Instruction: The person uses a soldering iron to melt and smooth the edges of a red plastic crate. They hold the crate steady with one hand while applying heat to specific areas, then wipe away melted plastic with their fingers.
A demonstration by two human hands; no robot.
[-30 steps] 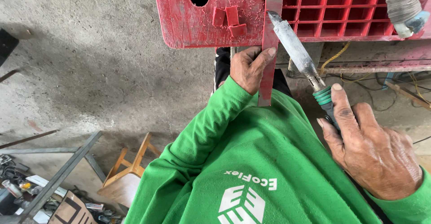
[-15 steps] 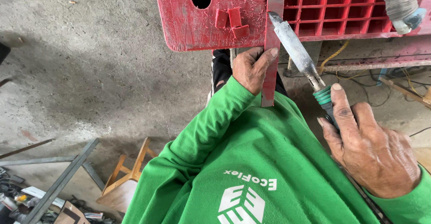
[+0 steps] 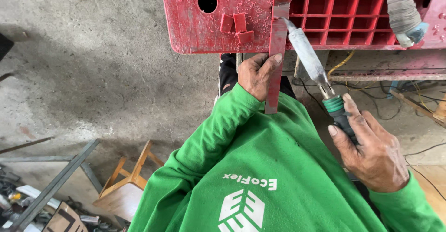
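Red strip [image 3: 275, 50] stands upright against the red plastic pallet [image 3: 218, 23], pinned by my left hand [image 3: 256, 74], fingers closed round it to steady it. My right hand [image 3: 371, 155] grips the heat tool [image 3: 311, 57], its tip touching the strip's edge.

The red plastic pallet [image 3: 213, 23] runs off the top edge, so its full shape can't be told; the red strip [image 3: 277, 50] covers the spot where the tool's tip [image 3: 290, 25] meets it; the right hand [image 3: 371, 153] wraps the handle, hiding most of it; a gloved hand [image 3: 403, 11] at top right is cut off at the wrist; the clutter [image 3: 28, 208] at bottom left is too small to make out.
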